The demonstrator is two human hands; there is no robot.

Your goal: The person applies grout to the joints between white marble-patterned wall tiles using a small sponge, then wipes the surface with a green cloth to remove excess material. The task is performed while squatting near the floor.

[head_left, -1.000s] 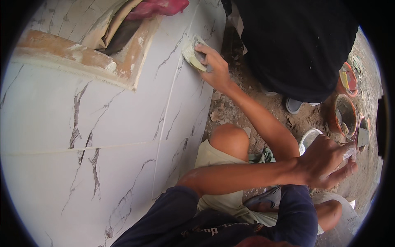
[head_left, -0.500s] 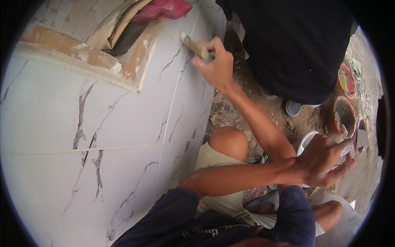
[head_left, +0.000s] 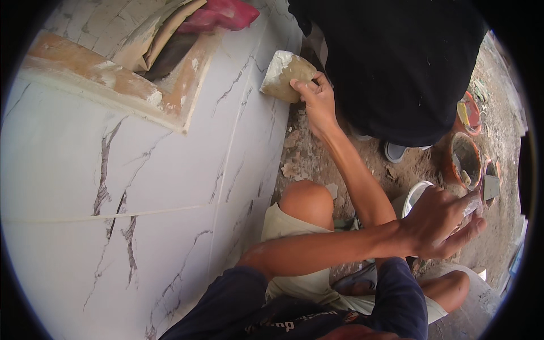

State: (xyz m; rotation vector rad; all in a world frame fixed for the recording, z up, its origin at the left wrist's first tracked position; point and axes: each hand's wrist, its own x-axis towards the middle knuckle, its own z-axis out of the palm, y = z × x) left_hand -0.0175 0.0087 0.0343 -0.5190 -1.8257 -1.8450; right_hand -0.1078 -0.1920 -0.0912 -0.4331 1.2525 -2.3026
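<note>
Against glossy white wall tiles point(head_left: 62, 181) with dark grey veining, pinched a flat, squarish tan scraper point(head_left: 300, 81) between thumb and bent fingers of the bare right hand point(head_left: 321, 107). Held it beside the upper stretch of a pale, straight joint line point(head_left: 229, 148), near the wall's far edge; could not tell whether touching. Crossed the left forearm over the right, with the left hand point(head_left: 439, 224) half curled, thumb and forefinger apart and smeared white; could not tell if gripping anything. Judged by eye, appeared well advanced, with pale filler along the longer joints but white paste left unspread; could not call any joint finished. Looked scuffed across the scraper's dull face, caked white along the outer edge. Took in, farther out, a brown wood-edged opening point(head_left: 62, 61), crumpled pink sheeting point(head_left: 221, 17), a black-clad co-worker point(head_left: 391, 73) and a round, orange-rimmed bucket point(head_left: 453, 161).
</note>
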